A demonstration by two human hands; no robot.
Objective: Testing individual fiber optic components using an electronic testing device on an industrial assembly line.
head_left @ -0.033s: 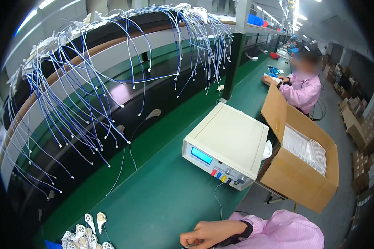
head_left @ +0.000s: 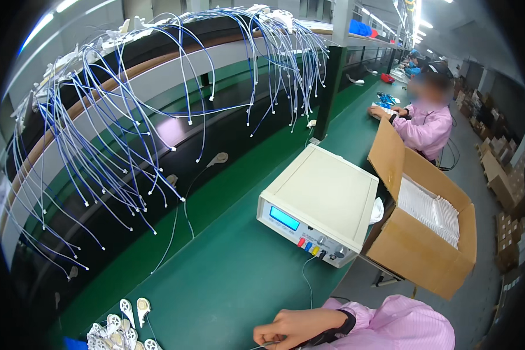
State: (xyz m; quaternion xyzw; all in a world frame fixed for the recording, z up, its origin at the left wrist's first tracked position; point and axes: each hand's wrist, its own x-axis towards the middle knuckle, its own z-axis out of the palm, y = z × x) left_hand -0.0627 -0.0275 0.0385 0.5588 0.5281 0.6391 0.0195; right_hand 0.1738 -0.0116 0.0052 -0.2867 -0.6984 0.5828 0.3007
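Pinching is seen at the lower edge: the right hand (head_left: pixel 289 329), coming from a pink sleeve with a black wrist strap, is closed to a near fist with fingertips pressed together on a thin white wire (head_left: pixel 305 280), which runs up across the green desk (head_left: pixel 227 274) to the front panel of the beige test instrument (head_left: pixel 324 204). The left hand is not seen in the frame, so its state cannot be told. A cluster of small white earpiece-like parts (head_left: pixel 122 332) lies at the lower left of the desk, well apart from the hand. Many blue and white cables (head_left: pixel 116 146) hang from an overhead rack, two loose leads (head_left: pixel 204 169) trailing on the desk. An open cardboard box (head_left: pixel 426 233) with white packets stands just beside the instrument; another person (head_left: pixel 429 125) in pink works farther along. Risk, as judged: the wire could be tugged out of the instrument socket if pulled too hard, or snagged on the trailing leads; the fine wire could also slip from the pinch.
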